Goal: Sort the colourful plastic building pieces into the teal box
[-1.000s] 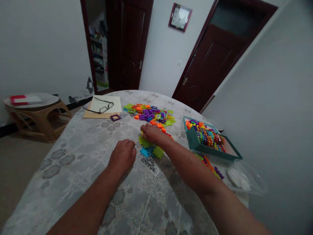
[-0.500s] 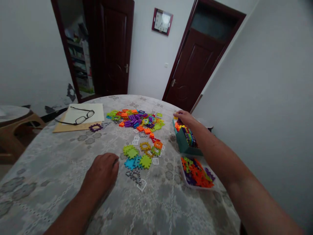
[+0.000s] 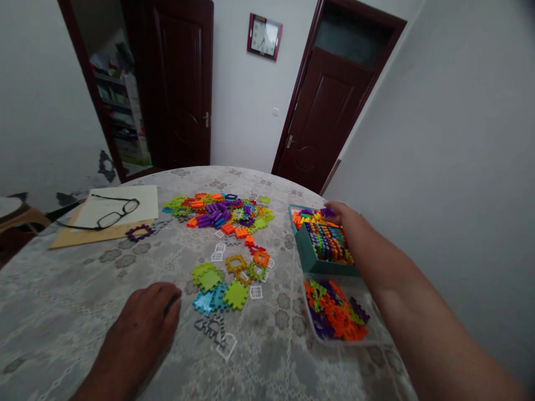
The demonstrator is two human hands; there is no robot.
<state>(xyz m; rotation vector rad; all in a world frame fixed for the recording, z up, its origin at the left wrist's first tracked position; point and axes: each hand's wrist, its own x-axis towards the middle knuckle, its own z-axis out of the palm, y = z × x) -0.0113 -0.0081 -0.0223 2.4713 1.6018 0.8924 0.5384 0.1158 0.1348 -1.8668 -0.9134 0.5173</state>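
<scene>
Right hand (image 3: 339, 213) at box (image 3: 308, 259), can't tell if pinching; a wrist snag might spill pieces (image 3: 324, 242). Left hand (image 3: 144, 314) (palm hidden): can't tell either.

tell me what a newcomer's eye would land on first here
Probably the bright heap of plastic pieces around the middle of the patterned table, orange, purple and lime against grey. Next might come the teal box on the right, packed with colourful rows, with the right hand at its far part. The black-framed glasses also stand out, lying on pale paper at the left.
</scene>
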